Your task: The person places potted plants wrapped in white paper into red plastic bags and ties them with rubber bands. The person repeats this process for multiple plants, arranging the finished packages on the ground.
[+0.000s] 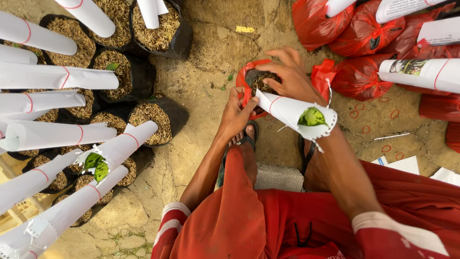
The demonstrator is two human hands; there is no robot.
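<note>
A seedling pot (261,82) filled with husk sits inside a red plastic bag (322,76) on the dirt ground between my feet. A white paper cone (293,111) bound with a red rubber band rises from it, and a green leaf (312,117) shows at its open end. My left hand (235,114) grips the red bag's edge at the pot's left side. My right hand (289,76) reaches over the pot and holds the bag at the cone's base.
Several black bags of husk (152,115) with paper-wrapped seedlings (57,76) stand on the left. Finished red-bagged plants (364,29) lie at the upper right. Red rubber bands (373,115) are scattered on the ground. A concrete block (278,176) sits under me.
</note>
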